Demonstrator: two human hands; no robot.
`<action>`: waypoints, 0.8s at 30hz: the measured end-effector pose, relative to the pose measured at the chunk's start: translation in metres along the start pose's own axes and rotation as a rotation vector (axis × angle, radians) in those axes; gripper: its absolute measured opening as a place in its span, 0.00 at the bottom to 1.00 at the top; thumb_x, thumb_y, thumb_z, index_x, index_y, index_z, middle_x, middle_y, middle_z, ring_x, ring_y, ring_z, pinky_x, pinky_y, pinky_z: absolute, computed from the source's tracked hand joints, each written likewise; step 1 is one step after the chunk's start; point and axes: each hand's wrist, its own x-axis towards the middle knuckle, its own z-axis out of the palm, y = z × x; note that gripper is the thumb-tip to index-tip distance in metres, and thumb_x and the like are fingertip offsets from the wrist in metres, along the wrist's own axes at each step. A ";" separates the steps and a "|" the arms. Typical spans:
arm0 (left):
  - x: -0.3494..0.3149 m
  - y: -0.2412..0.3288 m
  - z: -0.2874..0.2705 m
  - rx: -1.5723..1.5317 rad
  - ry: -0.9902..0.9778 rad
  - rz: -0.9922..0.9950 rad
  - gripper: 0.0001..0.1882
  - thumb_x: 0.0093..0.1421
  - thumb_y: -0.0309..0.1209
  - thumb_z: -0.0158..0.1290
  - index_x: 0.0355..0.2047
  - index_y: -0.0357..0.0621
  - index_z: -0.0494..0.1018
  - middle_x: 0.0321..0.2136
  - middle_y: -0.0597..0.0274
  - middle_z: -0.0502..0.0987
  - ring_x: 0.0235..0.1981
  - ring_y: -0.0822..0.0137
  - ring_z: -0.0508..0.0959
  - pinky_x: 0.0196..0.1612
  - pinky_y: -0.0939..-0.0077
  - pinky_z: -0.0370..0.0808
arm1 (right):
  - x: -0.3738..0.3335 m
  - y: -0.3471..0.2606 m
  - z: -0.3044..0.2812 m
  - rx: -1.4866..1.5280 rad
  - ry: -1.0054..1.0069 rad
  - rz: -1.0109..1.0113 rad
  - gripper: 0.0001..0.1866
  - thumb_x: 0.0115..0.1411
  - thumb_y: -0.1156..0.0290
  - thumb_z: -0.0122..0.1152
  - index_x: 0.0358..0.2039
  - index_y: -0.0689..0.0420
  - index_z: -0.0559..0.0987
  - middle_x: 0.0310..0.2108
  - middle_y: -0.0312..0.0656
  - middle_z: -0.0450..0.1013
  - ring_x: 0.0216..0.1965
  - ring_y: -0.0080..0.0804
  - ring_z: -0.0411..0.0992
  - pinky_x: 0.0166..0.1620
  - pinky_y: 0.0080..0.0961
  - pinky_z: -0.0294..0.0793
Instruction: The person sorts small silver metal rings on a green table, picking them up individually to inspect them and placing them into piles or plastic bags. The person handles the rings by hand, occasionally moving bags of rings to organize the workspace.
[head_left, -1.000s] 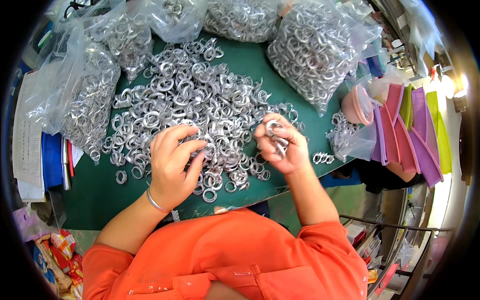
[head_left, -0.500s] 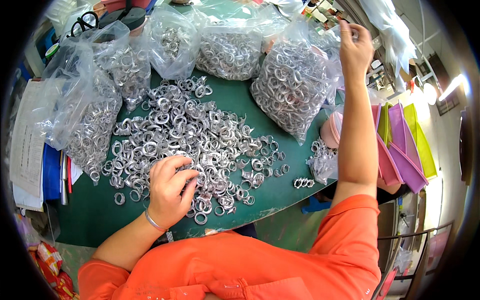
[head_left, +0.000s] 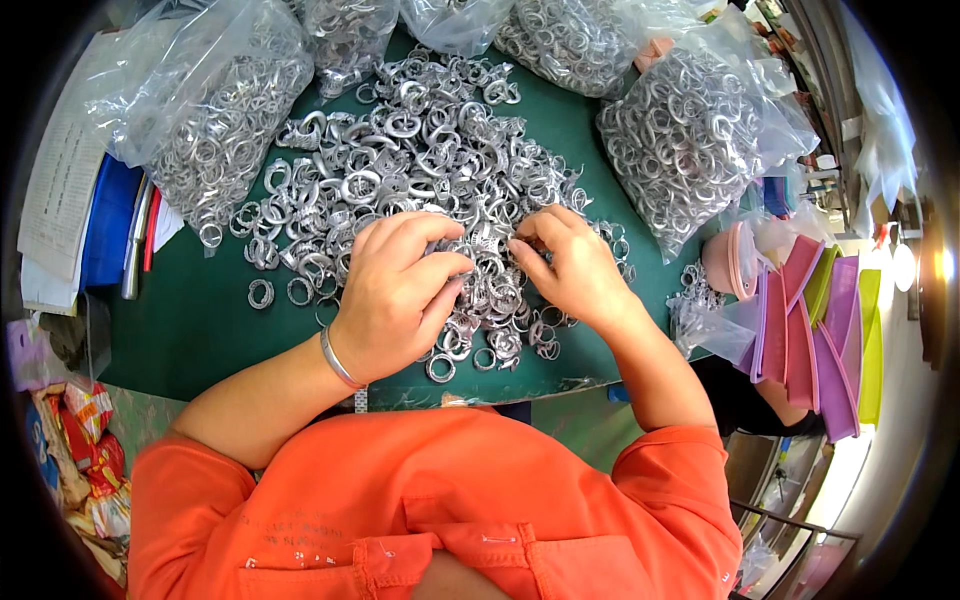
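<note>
A heap of silver-coloured metal rings (head_left: 380, 185) is spread over the green tabletop (head_left: 190, 340). Over its near part is my left hand (head_left: 395, 285), fingers curled, a metal bangle (head_left: 338, 360) around its wrist. Facing it across a small gap, my right hand (head_left: 575, 265) has thumb and fingers bent together at the heap's right side. The fingertips of both hands are down among the rings; whatever they pinch is too small or hidden to name. Several loose rings (head_left: 440, 368) lie along the near side, between my forearms.
Clear plastic bags full of rings stand along the back, including one at the left (head_left: 215, 135) and one at the right (head_left: 685, 140). A pink tub (head_left: 728, 262) and colourful plastic trays (head_left: 840, 340) are at the right. Papers (head_left: 75, 170) and a blue holder (head_left: 110, 220) line the left edge.
My right hand has come down from beyond the right-hand bags to the ring heap, opposite my left hand. The view has tilted down and turned left.
</note>
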 end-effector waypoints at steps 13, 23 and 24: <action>0.000 -0.002 0.001 0.024 -0.012 -0.001 0.12 0.43 0.22 0.60 0.31 0.44 0.76 0.42 0.58 0.74 0.46 0.54 0.73 0.48 0.61 0.66 | 0.002 0.003 0.015 0.086 0.027 0.109 0.11 0.48 0.74 0.66 0.32 0.62 0.76 0.32 0.46 0.70 0.36 0.47 0.71 0.39 0.37 0.72; -0.001 -0.001 0.001 0.010 -0.018 -0.018 0.12 0.43 0.21 0.60 0.31 0.44 0.76 0.42 0.58 0.74 0.46 0.53 0.73 0.49 0.61 0.66 | -0.002 0.020 -0.013 1.334 0.250 0.303 0.17 0.59 0.81 0.52 0.50 0.59 0.67 0.32 0.41 0.75 0.36 0.32 0.77 0.36 0.24 0.78; -0.001 -0.001 0.001 0.010 -0.018 -0.018 0.12 0.43 0.21 0.60 0.31 0.44 0.76 0.42 0.58 0.74 0.46 0.53 0.73 0.49 0.61 0.66 | -0.001 0.017 -0.014 1.391 0.250 0.316 0.18 0.59 0.82 0.52 0.51 0.59 0.67 0.32 0.41 0.75 0.36 0.33 0.77 0.36 0.24 0.78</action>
